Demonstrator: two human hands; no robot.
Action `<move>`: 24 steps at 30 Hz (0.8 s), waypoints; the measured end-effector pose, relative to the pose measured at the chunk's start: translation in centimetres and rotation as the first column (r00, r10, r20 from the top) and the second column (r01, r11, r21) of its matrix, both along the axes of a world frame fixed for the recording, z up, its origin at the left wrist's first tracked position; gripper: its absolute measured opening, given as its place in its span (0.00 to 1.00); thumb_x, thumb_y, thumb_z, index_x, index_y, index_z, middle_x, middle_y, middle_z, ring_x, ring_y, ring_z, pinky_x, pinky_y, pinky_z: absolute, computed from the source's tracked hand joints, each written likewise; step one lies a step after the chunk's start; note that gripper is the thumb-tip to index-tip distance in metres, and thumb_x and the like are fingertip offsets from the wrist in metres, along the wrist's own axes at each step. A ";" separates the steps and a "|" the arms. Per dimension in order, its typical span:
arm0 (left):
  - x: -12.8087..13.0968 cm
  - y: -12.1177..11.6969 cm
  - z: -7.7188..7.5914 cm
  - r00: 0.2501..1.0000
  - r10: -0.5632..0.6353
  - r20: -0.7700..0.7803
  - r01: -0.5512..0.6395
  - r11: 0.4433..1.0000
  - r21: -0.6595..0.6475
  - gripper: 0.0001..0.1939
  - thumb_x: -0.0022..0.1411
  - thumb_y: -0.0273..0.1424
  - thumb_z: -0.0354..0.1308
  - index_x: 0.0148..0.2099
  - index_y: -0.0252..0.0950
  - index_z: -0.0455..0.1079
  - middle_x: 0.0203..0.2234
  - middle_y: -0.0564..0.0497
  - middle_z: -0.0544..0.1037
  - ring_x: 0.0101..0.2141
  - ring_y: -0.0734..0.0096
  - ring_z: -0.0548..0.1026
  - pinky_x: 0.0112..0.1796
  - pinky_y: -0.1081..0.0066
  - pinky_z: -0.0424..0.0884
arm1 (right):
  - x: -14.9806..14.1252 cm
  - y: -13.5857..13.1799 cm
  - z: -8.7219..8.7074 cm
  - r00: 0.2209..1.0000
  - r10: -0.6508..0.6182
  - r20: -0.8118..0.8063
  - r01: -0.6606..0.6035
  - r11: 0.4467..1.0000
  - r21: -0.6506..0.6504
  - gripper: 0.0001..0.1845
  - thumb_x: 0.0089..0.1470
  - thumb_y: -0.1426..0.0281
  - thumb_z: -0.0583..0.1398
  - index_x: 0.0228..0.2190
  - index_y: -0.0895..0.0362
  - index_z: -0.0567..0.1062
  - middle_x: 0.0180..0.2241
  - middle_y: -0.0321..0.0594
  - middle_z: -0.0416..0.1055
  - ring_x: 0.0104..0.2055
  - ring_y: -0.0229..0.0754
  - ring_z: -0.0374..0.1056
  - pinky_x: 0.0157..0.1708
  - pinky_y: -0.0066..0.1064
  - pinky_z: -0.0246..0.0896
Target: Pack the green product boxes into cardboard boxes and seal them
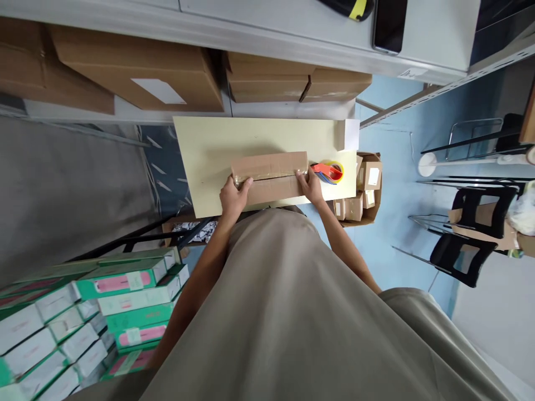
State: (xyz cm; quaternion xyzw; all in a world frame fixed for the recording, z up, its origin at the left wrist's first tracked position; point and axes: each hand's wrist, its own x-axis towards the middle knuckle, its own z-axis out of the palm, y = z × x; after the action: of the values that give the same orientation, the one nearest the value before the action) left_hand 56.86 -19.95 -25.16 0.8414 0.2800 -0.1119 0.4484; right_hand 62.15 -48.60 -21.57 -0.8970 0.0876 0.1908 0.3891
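Note:
A long brown cardboard box (270, 167) rests on the pale yellow tabletop (259, 132), near its front edge. A dark seam runs lengthwise between its top flaps, and clear tape shows at both ends. My left hand (234, 196) grips the box's left end, thumb on top. At the right end, my right hand (311, 186) holds the box in the same way. Just beyond my right hand lies an orange tape dispenser (328, 170) with yellow and blue parts, close to the fingers. The undersides of both hands' grips are hidden.
A small white box (348, 135) stands at the table's far right corner. An open carton (378, 189) of small boxes is below right. Large cartons (137, 67) fill the shelf ahead, with a phone (390, 25) above. Green boxes (125, 278) are stacked left; black chairs (463, 259) stand right.

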 end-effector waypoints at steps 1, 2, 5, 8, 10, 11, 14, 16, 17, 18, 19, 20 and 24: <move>-0.3 0.6 0.0 0.999 -0.015 0.037 0.017 0.998 -0.056 0.18 0.70 0.46 0.67 0.52 0.39 0.75 0.47 0.40 0.86 0.54 0.46 0.84 0.57 0.56 0.78 | -0.3 -0.1 0.2 1.000 -0.013 0.017 0.012 0.999 0.037 0.36 0.74 0.40 0.55 0.59 0.58 0.75 0.42 0.45 0.82 0.45 0.50 0.76 0.50 0.38 0.72; -0.7 1.0 0.0 0.997 -0.022 0.070 0.030 0.994 -0.109 0.16 0.71 0.44 0.65 0.52 0.38 0.75 0.47 0.41 0.86 0.52 0.50 0.84 0.56 0.58 0.79 | -0.7 -0.1 0.5 0.999 -0.041 0.034 0.039 0.998 0.057 0.35 0.73 0.41 0.55 0.57 0.58 0.75 0.41 0.44 0.81 0.44 0.48 0.74 0.49 0.36 0.72; -1.3 2.0 0.4 0.991 -0.025 0.131 0.045 0.986 -0.158 0.12 0.70 0.38 0.64 0.51 0.37 0.77 0.47 0.41 0.85 0.50 0.54 0.84 0.54 0.61 0.80 | -1.6 1.0 1.2 0.984 -0.157 0.082 0.159 0.987 -0.011 0.28 0.70 0.42 0.57 0.45 0.55 0.75 0.37 0.40 0.76 0.38 0.45 0.69 0.44 0.33 0.68; -1.1 2.8 1.5 0.987 -0.043 0.156 0.056 0.995 -0.082 0.11 0.69 0.34 0.63 0.49 0.36 0.79 0.47 0.40 0.84 0.47 0.53 0.84 0.53 0.59 0.81 | -1.7 2.5 2.1 0.975 -0.188 0.119 0.202 0.973 -0.116 0.23 0.70 0.45 0.57 0.34 0.50 0.67 0.30 0.33 0.67 0.34 0.42 0.61 0.38 0.32 0.63; -0.4 3.6 2.5 0.981 -0.054 0.189 0.067 0.996 -0.065 0.12 0.71 0.34 0.62 0.52 0.35 0.81 0.49 0.39 0.83 0.46 0.54 0.85 0.52 0.59 0.82 | -1.3 3.2 3.0 0.975 -0.163 0.148 0.182 0.975 -0.125 0.23 0.70 0.45 0.57 0.31 0.48 0.63 0.28 0.31 0.63 0.33 0.41 0.58 0.36 0.31 0.60; 0.0 4.0 3.0 0.974 -0.058 0.217 0.075 0.995 -0.068 0.14 0.71 0.34 0.62 0.54 0.35 0.81 0.51 0.39 0.83 0.46 0.55 0.85 0.52 0.60 0.83 | -1.0 3.4 3.4 0.974 -0.149 0.168 0.169 0.979 -0.114 0.24 0.70 0.45 0.57 0.31 0.48 0.62 0.27 0.30 0.62 0.32 0.42 0.58 0.36 0.31 0.60; 1.4 5.4 4.3 0.942 -0.069 0.328 0.103 0.991 -0.087 0.17 0.73 0.35 0.63 0.60 0.39 0.81 0.58 0.41 0.83 0.49 0.57 0.85 0.55 0.61 0.83 | -0.1 3.7 4.3 0.961 -0.129 0.246 0.143 0.989 -0.040 0.25 0.70 0.43 0.57 0.32 0.49 0.64 0.29 0.34 0.67 0.35 0.43 0.63 0.39 0.31 0.65; 2.0 6.2 4.6 0.925 -0.058 0.376 0.102 0.990 -0.100 0.20 0.72 0.33 0.63 0.63 0.41 0.81 0.60 0.43 0.83 0.52 0.57 0.85 0.57 0.59 0.83 | 0.2 3.9 4.2 0.955 -0.124 0.270 0.127 0.992 0.005 0.25 0.71 0.43 0.57 0.35 0.51 0.69 0.35 0.40 0.75 0.41 0.46 0.71 0.46 0.33 0.72; 2.1 6.6 4.5 0.924 -0.045 0.380 0.092 0.990 -0.106 0.20 0.71 0.33 0.64 0.63 0.42 0.81 0.60 0.43 0.84 0.53 0.56 0.85 0.57 0.58 0.83 | 0.2 4.0 3.9 0.956 -0.123 0.266 0.122 0.992 0.019 0.25 0.70 0.44 0.57 0.38 0.52 0.72 0.39 0.44 0.79 0.44 0.48 0.74 0.50 0.35 0.74; 2.0 6.9 4.2 0.930 -0.028 0.367 0.074 0.991 -0.111 0.20 0.70 0.32 0.64 0.63 0.41 0.81 0.59 0.43 0.84 0.53 0.56 0.86 0.57 0.58 0.84 | 0.0 4.1 3.6 0.961 -0.121 0.249 0.117 0.993 0.030 0.24 0.70 0.45 0.58 0.40 0.53 0.74 0.43 0.47 0.81 0.48 0.49 0.77 0.53 0.37 0.76; 1.8 7.2 3.7 0.941 -0.007 0.338 0.050 0.992 -0.118 0.20 0.69 0.31 0.65 0.61 0.41 0.82 0.58 0.43 0.85 0.52 0.56 0.86 0.56 0.58 0.84 | -0.4 4.2 3.1 0.969 -0.121 0.217 0.115 0.993 0.041 0.23 0.70 0.47 0.60 0.42 0.55 0.77 0.46 0.50 0.82 0.50 0.50 0.79 0.55 0.38 0.77; 1.4 7.5 3.2 0.955 0.017 0.296 0.022 0.992 -0.128 0.19 0.67 0.30 0.65 0.59 0.40 0.83 0.56 0.43 0.86 0.50 0.56 0.87 0.55 0.58 0.85 | -0.9 4.3 2.6 0.976 -0.126 0.176 0.119 0.992 0.052 0.21 0.70 0.50 0.61 0.44 0.56 0.79 0.49 0.53 0.83 0.51 0.51 0.81 0.56 0.39 0.78; -1.7 8.0 0.7 0.988 0.088 0.127 -0.056 0.970 -0.238 0.17 0.63 0.29 0.68 0.55 0.37 0.83 0.48 0.43 0.89 0.46 0.55 0.89 0.54 0.58 0.85 | -3.9 4.2 0.7 0.988 -0.151 0.012 0.151 0.988 0.034 0.14 0.68 0.65 0.63 0.51 0.56 0.82 0.57 0.54 0.84 0.55 0.51 0.85 0.53 0.38 0.82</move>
State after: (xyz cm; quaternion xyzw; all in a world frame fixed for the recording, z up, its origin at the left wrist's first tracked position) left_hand 55.19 -11.90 -24.46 0.7777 0.2639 -0.0700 0.5663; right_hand 58.21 -44.44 -20.91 -0.8825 0.1493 0.1559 0.4178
